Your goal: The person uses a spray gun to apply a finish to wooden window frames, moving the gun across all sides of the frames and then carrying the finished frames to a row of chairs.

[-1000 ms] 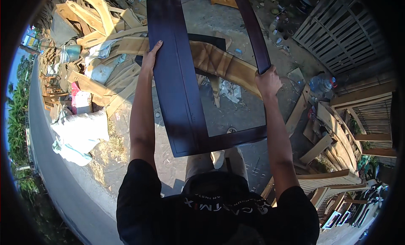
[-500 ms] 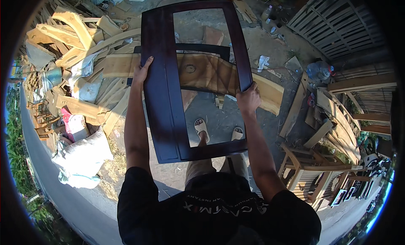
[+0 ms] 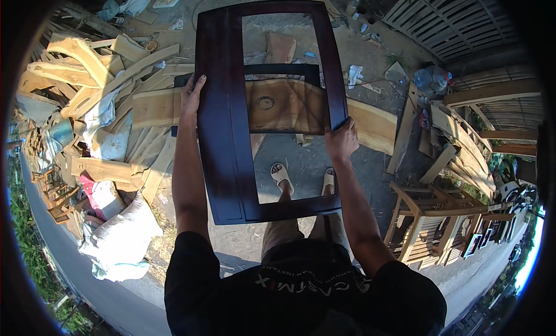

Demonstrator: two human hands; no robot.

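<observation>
A dark reddish-brown wooden frame [image 3: 225,125], glossy, with a wide solid panel on its left and a tall rectangular opening, is held up in front of me. My left hand [image 3: 191,94] grips its left edge, thumb on the front face and the other fingers mostly hidden. On the right edge, my right hand [image 3: 341,140] is closed around the narrow side rail. Through the opening and past both sides shows a long light-brown plank [image 3: 370,126] with a round knot, lying across a dark piece [image 3: 310,72] beyond the frame.
Stacked offcuts and planks [image 3: 87,72] fill the left, with white sacks [image 3: 124,229] nearer me. At right are an unfinished wooden furniture frame [image 3: 425,214], a large clear water bottle [image 3: 431,79] and leaning boards [image 3: 405,127]. My sandalled feet [image 3: 282,177] show below the plank.
The view has turned slightly, so the woodpile sits further left and the plank looks more level. Both hands keep their hold on the frame, which has barely shifted in the picture.
</observation>
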